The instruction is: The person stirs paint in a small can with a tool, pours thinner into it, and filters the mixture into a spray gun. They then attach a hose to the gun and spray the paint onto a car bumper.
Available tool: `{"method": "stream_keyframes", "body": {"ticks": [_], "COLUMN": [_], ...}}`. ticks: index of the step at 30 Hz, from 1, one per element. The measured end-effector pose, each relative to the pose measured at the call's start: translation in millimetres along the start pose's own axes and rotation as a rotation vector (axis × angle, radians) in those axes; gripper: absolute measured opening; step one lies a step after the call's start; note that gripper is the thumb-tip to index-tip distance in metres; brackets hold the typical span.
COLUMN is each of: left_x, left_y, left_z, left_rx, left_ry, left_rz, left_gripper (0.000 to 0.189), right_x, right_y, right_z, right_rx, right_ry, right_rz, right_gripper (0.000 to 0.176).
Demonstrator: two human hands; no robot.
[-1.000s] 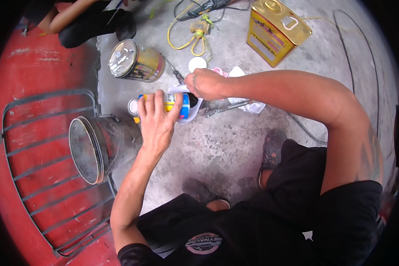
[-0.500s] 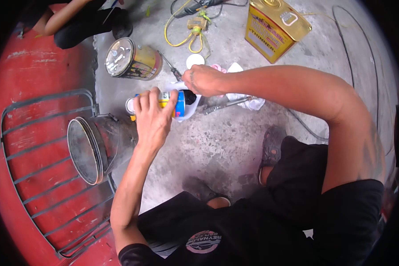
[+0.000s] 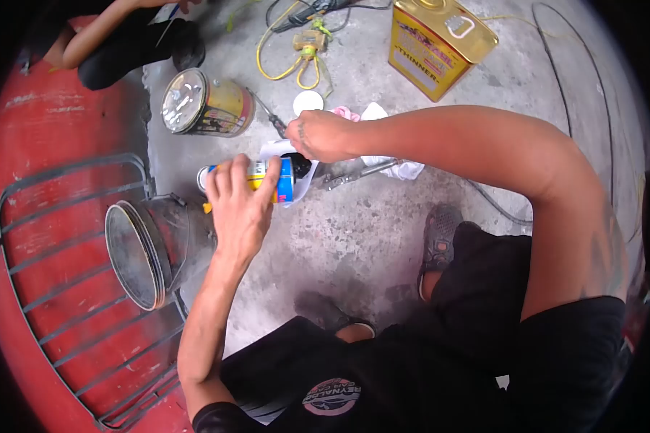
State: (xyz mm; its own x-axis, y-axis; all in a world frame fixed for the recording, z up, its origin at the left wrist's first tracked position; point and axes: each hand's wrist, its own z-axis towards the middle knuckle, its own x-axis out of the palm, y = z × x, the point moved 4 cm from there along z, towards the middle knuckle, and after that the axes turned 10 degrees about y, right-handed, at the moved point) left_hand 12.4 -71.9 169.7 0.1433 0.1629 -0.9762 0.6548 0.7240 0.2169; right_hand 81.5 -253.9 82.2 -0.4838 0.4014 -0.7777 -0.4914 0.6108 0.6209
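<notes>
My left hand (image 3: 240, 206) is wrapped round a blue, yellow and white can (image 3: 284, 182), tipped on its side with its end towards the right. Black material (image 3: 300, 164) shows at that end, over a white container (image 3: 309, 185) on the floor. Above the container is my right hand (image 3: 326, 136), fingers closed; what they hold, if anything, is hidden. A round white lid (image 3: 308, 102) lies just beyond the right hand. To its right are a metal rod-like tool (image 3: 361, 174) and a crumpled white cloth (image 3: 406, 170).
A gold thinner tin (image 3: 435, 54) stands at the back right. Left are a lidded yellow can (image 3: 227, 107), a dark bucket (image 3: 167, 245) on its side and a metal rack (image 3: 47, 278) on red sheeting. A yellow cord (image 3: 261, 54) lies behind. Another person's arm (image 3: 97, 32) shows top left.
The view has shifted slightly. My left hand with the can sits a little lower and further left in the picture. My right hand stays by the container, fingers still closed.
</notes>
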Motion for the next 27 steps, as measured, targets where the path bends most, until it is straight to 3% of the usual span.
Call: {"method": "stream_keyframes", "body": {"ticks": [3,9,13,17,19,21,25,27], "left_x": [-5.2,-1.2,-14.0,9.8,-5.6,-5.0,17.1,26.5], "left_y": [1.3,4.3,3.0,8.9,8.5,11.2,27.2,38.2], "left_z": [-7.6,-9.6,-7.9,-3.9,-9.4,-11.4,-16.7,-24.3], "left_rx": [-0.082,-0.079,-0.106,-0.01,-0.111,-0.136,-0.146,-0.224], "left_ry": [-0.015,0.07,0.022,0.088,0.022,0.007,0.03,0.018], "left_rz": [-0.037,-0.117,-0.119,-0.054,-0.085,-0.106,-0.308,-0.61], "left_gripper": [0.092,0.092,0.092,0.095,0.093,0.09,0.088,0.087], "right_x": [0.1,2.7,6.7,3.9,0.2,12.9,13.9,10.8], "right_y": [-2.0,-3.0,-9.3,-14.7,-3.3,-8.0,-14.6,-11.0], "right_z": [-6.5,-5.6,-4.0,1.6,-10.0,-2.7,1.1,-1.6], "right_rx": [0.092,0.028,0.037,-0.053,0.014,0.004,0.057,-0.016], "right_ry": [0.032,-0.016,0.004,-0.069,0.052,0.002,0.043,-0.053], "right_rz": [0.127,0.103,0.118,0.081,0.143,0.132,0.119,0.142], "right_gripper": [0.018,0.018,0.02,0.019,0.018,0.018,0.018,0.013]}}
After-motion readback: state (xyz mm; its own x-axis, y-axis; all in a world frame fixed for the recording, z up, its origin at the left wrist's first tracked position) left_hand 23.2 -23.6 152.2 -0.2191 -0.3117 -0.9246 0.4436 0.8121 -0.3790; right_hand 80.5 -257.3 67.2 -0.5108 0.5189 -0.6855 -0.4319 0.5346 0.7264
